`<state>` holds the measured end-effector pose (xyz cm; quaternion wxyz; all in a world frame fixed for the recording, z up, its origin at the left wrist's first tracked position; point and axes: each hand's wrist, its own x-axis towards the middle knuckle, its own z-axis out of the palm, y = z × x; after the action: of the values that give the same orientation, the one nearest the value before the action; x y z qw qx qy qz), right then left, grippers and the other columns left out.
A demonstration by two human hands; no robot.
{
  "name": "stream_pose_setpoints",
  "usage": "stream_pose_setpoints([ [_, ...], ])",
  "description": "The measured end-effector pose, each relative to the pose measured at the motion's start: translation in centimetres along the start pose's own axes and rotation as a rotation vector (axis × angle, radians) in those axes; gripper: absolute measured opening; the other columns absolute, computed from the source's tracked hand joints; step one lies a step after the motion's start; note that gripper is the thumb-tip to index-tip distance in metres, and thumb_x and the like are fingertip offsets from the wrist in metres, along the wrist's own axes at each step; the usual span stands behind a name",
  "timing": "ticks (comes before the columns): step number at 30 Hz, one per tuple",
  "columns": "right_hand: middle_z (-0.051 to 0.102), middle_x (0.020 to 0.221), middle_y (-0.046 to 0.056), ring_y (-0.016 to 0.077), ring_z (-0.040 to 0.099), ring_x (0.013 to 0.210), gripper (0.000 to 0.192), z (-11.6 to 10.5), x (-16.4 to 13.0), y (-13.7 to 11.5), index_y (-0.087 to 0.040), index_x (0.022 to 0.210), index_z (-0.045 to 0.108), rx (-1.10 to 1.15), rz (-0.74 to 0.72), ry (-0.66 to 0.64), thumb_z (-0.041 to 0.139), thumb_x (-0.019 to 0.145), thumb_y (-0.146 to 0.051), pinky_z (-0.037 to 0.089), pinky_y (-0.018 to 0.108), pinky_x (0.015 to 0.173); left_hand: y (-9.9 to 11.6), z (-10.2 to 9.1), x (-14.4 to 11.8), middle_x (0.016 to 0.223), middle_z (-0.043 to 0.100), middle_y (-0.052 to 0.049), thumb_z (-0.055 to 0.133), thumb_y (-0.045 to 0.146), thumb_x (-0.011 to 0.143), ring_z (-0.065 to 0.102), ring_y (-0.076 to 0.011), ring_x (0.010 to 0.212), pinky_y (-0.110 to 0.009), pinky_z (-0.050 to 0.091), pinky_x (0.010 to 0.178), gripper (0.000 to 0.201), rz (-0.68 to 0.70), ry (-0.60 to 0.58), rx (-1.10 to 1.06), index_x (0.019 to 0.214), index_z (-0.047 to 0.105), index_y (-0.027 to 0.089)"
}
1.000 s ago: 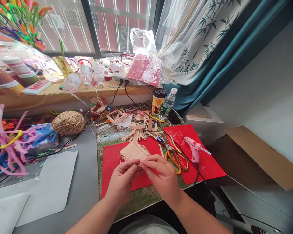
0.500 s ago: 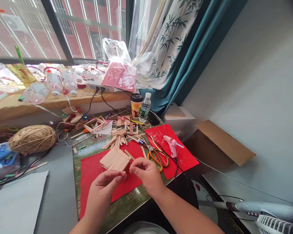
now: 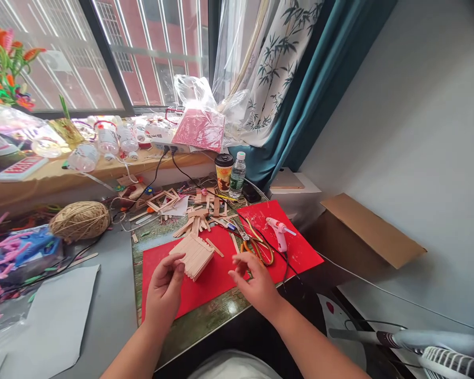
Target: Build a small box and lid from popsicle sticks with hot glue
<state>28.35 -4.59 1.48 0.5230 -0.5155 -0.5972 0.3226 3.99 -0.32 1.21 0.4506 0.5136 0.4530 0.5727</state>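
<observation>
On the red sheet point(image 3: 217, 292) stands a small box-like piece made of wooden craft sticks point(image 3: 193, 251), its flat slatted top facing up. My left hand point(image 3: 166, 287) is just left of it, fingers curled and thumb a little apart from the index finger, with nothing visible between them. To the right of the piece, my right hand point(image 3: 254, 279) hovers with fingers loosely bent and apart, holding nothing. A loose craft stick point(image 3: 215, 247) lies behind the piece. Orange-handled scissors point(image 3: 256, 250) rest just beyond my right hand. A pink glue gun point(image 3: 278, 231) lies on a second red sheet point(image 3: 300, 258).
Piled craft sticks point(image 3: 197, 218) cover the table's back. A lidded cup point(image 3: 224, 173) and a water bottle point(image 3: 237, 176) stand behind them. A twine ball point(image 3: 81, 220) and grey sheet point(image 3: 63, 310) lie left. An open cardboard box point(image 3: 371, 226) is at right; black cords cross the table.
My hands have moved apart, the left one leftward and the right one rightward, and their pinched fingers have loosened. The view has shifted slightly left.
</observation>
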Motion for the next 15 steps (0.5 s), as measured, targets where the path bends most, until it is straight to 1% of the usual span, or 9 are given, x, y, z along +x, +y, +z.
stream_pose_setpoints([
  [2, 0.068, 0.105, 0.006, 0.0207, 0.063, 0.092, 0.035, -1.0, 0.9, -0.2, -0.026, 0.117, 0.067, 0.233, 0.096, 0.162, 0.077, 0.088, -0.042, 0.054, 0.036, 0.087, 0.4, -0.3, 0.0, 0.09, 0.064, -0.003, 0.076, 0.041, 0.088, 0.058, -0.0163, 0.081, -0.028, 0.049, 0.076, 0.03, 0.059, 0.0, -0.01, 0.113, 0.072, 0.025],
  [4, 0.065, 0.087, 0.002, 0.0206, 0.065, 0.086, 0.031, -2.1, 1.5, -0.5, -0.025, 0.108, 0.069, 0.541, 0.27, 0.208, 0.073, 0.089, -0.05, 0.056, 0.037, 0.082, 0.7, -1.0, 0.0, 0.088, 0.065, -0.003, 0.075, 0.038, 0.089, 0.059, -0.0161, 0.08, -0.027, 0.05, 0.074, 0.023, 0.075, -0.002, -0.021, 0.107, 0.072, 0.024],
  [6, 0.057, 0.067, -0.002, 0.0178, 0.063, 0.072, 0.028, -3.2, 1.6, -1.0, -0.023, 0.093, 0.07, 0.74, 0.388, 0.187, 0.071, 0.092, -0.051, 0.056, 0.033, 0.071, 0.9, -1.9, 0.1, 0.075, 0.06, 0.0, 0.071, 0.038, 0.093, 0.056, -0.0148, 0.07, -0.026, 0.047, 0.066, 0.018, 0.058, 0.001, 0.011, 0.106, 0.072, 0.024],
  [7, 0.054, 0.062, -0.004, 0.0153, 0.061, 0.066, 0.025, -3.6, 1.4, -1.3, -0.022, 0.089, 0.07, 0.771, 0.398, 0.185, 0.074, 0.091, -0.047, 0.054, 0.029, 0.066, 1.1, -2.3, 0.1, 0.072, 0.058, 0.0, 0.068, 0.038, 0.095, 0.054, -0.0145, 0.067, -0.026, 0.046, 0.063, 0.019, 0.055, 0.004, 0.048, 0.108, 0.071, 0.024],
  [9, 0.049, 0.054, -0.007, 0.0096, 0.05, 0.052, 0.018, -4.2, 0.5, -2.1, -0.021, 0.084, 0.069, 0.817, 0.361, 0.15, 0.08, 0.088, -0.035, 0.047, 0.021, 0.054, 1.9, -2.7, 0.1, 0.078, 0.059, -0.001, 0.066, 0.039, 0.096, 0.056, -0.0161, 0.071, -0.027, 0.048, 0.065, 0.023, 0.101, -0.009, 0.157, 0.116, 0.068, 0.026],
  [10, 0.046, 0.051, -0.008, 0.0075, 0.042, 0.046, 0.017, -4.3, -0.1, -2.6, -0.021, 0.082, 0.069, 0.881, 0.342, 0.078, 0.079, 0.089, -0.032, 0.041, 0.018, 0.048, 2.5, -2.6, -0.1, 0.088, 0.064, -0.003, 0.067, 0.038, 0.096, 0.059, -0.0183, 0.079, -0.029, 0.05, 0.071, 0.028, 0.154, -0.049, 0.229, 0.121, 0.066, 0.027],
  [12, 0.04, 0.048, -0.008, 0.0064, 0.032, 0.04, 0.025, -3.6, -1.5, -3.7, -0.02, 0.075, 0.068, 1.084, 0.313, -0.178, 0.075, 0.092, -0.037, 0.034, 0.017, 0.04, 3.9, -1.5, -0.7, 0.116, 0.068, -0.01, 0.072, 0.037, 0.092, 0.063, -0.026, 0.106, -0.038, 0.053, 0.09, 0.045, 0.31, -0.242, 0.4, 0.134, 0.059, 0.03],
  [14, 0.04, 0.047, -0.007, 0.0064, 0.031, 0.037, 0.034, -2.2, -2.7, -4.8, -0.019, 0.07, 0.068, 1.231, 0.263, -0.407, 0.072, 0.093, -0.044, 0.031, 0.018, 0.036, 5.3, 0.6, -1.7, 0.137, 0.064, -0.014, 0.078, 0.042, 0.086, 0.054, -0.0341, 0.133, -0.047, 0.047, 0.108, 0.069, 0.474, -0.592, 0.596, 0.148, 0.049, 0.029],
  [15, 0.043, 0.048, -0.006, 0.0064, 0.033, 0.037, 0.035, -1.4, -3.1, -5.2, -0.018, 0.069, 0.068, 1.253, 0.236, -0.469, 0.074, 0.091, -0.045, 0.032, 0.019, 0.035, 5.9, 1.8, -2.3, 0.137, 0.065, -0.016, 0.078, 0.045, 0.086, 0.052, -0.0361, 0.135, -0.051, 0.043, 0.112, 0.072, 0.525, -0.744, 0.671, 0.15, 0.048, 0.027],
])
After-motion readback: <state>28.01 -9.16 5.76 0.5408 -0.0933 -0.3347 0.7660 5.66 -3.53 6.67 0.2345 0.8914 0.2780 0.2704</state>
